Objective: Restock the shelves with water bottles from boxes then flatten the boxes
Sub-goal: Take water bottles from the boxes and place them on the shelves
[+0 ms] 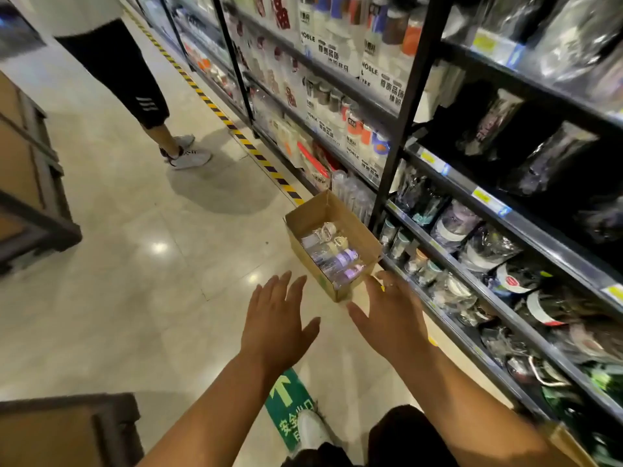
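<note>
Both hands, left (276, 318) and right (392, 318), reach forward released, fingers spread and grasping nothing. Just beyond them an open cardboard box (352, 224) sits on the floor, with wrapped water bottles (333, 256) lying inside. The right fingertips are by its near corner; I cannot tell whether they touch. The box stands against black shelves (408, 106) crowded with plastic-wrapped goods (485, 247). Yellow-black tape (236, 129) edges the glossy tiled floor (135, 264), a green arrow sticker (286, 392) lies underfoot, and another person (135, 79) stands further up the aisle beside a wooden crate (30, 170).

The person wears 1 ring (389, 284) on the right hand (391, 320), dark legwear (404, 433) and 1 white shoe (312, 429).
</note>
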